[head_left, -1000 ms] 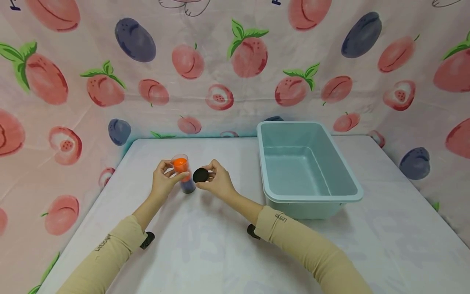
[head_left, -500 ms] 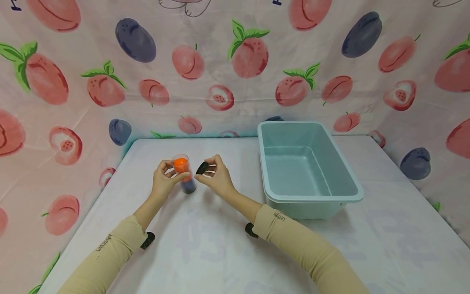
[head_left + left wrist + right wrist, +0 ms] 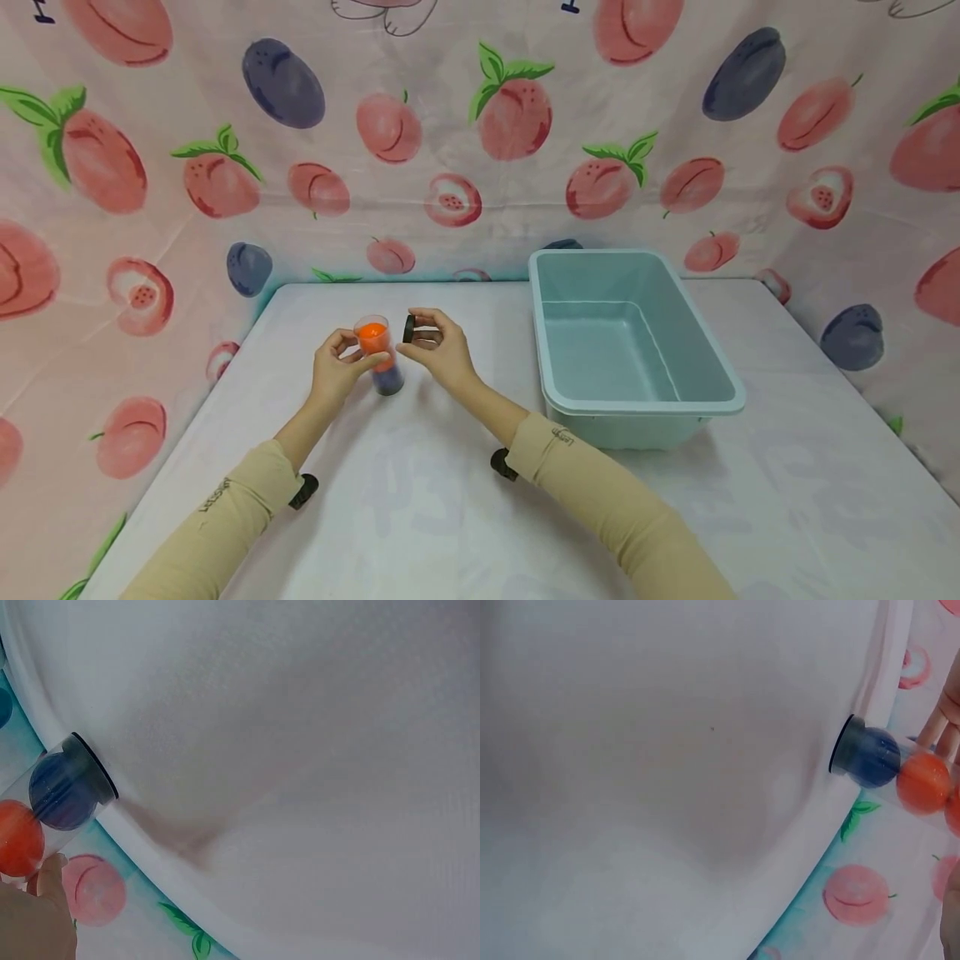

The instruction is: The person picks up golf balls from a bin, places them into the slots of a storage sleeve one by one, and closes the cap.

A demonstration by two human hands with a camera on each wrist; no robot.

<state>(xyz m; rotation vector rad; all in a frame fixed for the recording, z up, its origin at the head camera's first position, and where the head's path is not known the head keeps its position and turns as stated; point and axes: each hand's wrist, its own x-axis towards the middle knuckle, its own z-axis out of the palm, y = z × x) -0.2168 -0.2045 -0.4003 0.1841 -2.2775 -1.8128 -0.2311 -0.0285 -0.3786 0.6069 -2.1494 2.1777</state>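
Note:
My left hand [image 3: 334, 368] grips a clear tube [image 3: 371, 321] by its upper part, thumb in front. The tube stands nearly upright with its top uncovered. Inside it, orange balls [image 3: 924, 783] are stacked above a dark blue ball [image 3: 63, 791]. A black cap [image 3: 847, 744] closes the bottom end. Just right of the tube's mouth, my right hand [image 3: 450, 358] pinches a round black lid [image 3: 408, 328] between fingers and thumb. The lid is turned edge-on to the head view and stays apart from the tube.
A pale blue-green plastic tub [image 3: 637, 407] stands to the right on the white-covered table [image 3: 420, 517]. Behind the table hangs a fruit-print cloth [image 3: 450, 125]. A small black device [image 3: 303, 492] sits at the left wrist, and another black device [image 3: 504, 464] at the right.
My right hand has risen slightly and turned the black lid from face-on to edge-on. My left hand keeps its grip on the tube in nearly the same place.

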